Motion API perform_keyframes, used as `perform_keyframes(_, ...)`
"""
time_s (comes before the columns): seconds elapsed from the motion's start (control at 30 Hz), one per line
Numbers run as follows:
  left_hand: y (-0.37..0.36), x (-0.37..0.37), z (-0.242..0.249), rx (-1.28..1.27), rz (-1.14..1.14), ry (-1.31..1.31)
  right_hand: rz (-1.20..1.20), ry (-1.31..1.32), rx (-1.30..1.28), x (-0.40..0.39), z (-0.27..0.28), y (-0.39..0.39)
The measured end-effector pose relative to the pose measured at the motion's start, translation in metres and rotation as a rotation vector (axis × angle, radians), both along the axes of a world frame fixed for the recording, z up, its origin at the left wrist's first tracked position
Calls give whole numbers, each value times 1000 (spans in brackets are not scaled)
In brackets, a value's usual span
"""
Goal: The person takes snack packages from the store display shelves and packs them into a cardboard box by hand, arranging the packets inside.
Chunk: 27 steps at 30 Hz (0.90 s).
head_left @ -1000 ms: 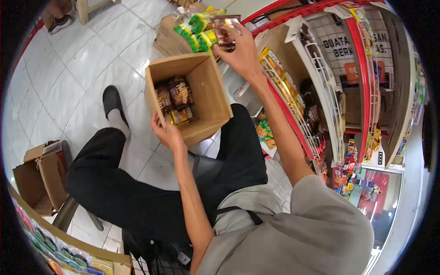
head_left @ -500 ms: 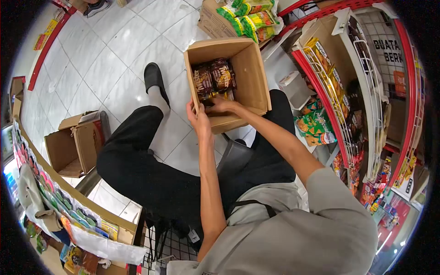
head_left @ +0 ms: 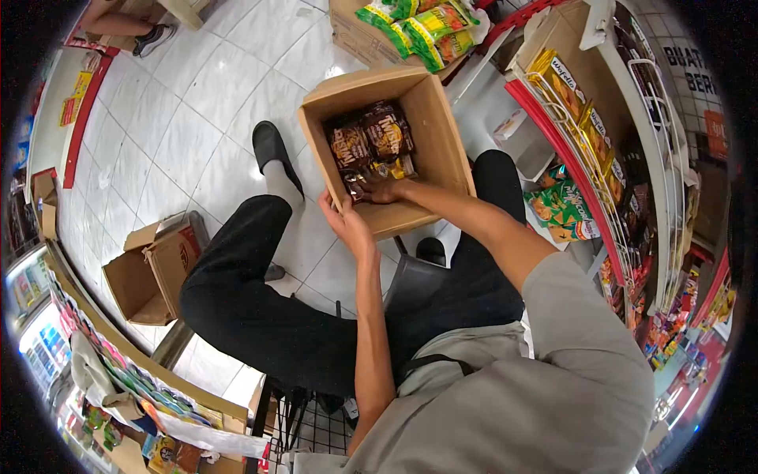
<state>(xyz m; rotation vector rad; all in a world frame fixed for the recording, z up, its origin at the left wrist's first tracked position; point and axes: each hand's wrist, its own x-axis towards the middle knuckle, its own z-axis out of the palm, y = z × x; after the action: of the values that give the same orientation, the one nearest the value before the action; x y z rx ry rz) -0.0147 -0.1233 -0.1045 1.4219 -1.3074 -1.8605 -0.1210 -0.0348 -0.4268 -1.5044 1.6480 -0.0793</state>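
An open cardboard box (head_left: pixel 433 130) rests between my knees, tilted so its inside faces me. Several dark brown Twister snack packets (head_left: pixel 388 136) lie at the bottom. My left hand (head_left: pixel 347 227) is closed on the box's near left corner, fingers along the outside wall and thumb at the rim. Inside, my right hand (head_left: pixel 384 190) lies with its fingers stretched out over the nearest packet (head_left: pixel 357 185), by the left wall. Part of that packet is hidden under the fingers.
On the right are shelves with yellow Wafello packs (head_left: pixel 594 130) and a green snack bag (head_left: pixel 562 207). Green-yellow packs (head_left: pixel 430 35) lie on a carton beyond the box. Another open carton (head_left: pixel 158 272) sits at left. A person's leg (head_left: pixel 126 25) shows at top left.
The view has shifted slightly. My right hand has flattened over the near packet, and more of the packets show. My left hand keeps its hold on the box corner.
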Motion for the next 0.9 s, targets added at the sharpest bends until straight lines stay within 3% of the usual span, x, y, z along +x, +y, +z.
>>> perform_keyframes(0.13, 1, -1, -8, -88, -8, -32, -274, -246, 281, -29, 74, -24)
perform_keyframes(0.2, 0, 1, -14, -131, -10, -42, -337, -225, 376, -40, 87, -25)
perform_keyframes(0.37, 1, 1, -14, -160, -8, -16, -314, 33, 497, -62, 28, 17)
perform_keyframes(0.57, -1, 3, -12, -155, 9, -24, -241, 153, 363, -44, -56, 37)
perform_keyframes(0.7, -3, -2, -10, -179, 16, -29, 78, 380, 181, -43, -85, 44)
perform_keyframes(0.73, -3, -2, -10, -186, 15, -42, -423, 163, 308, -41, -83, 48)
perform_keyframes(0.8, 1, -2, -10, -189, 17, -52, -919, -66, 424, -43, -81, 51)
perform_keyframes(0.9, 1, 1, -13, -173, 16, -22, -301, 98, 476, -53, -124, 44)
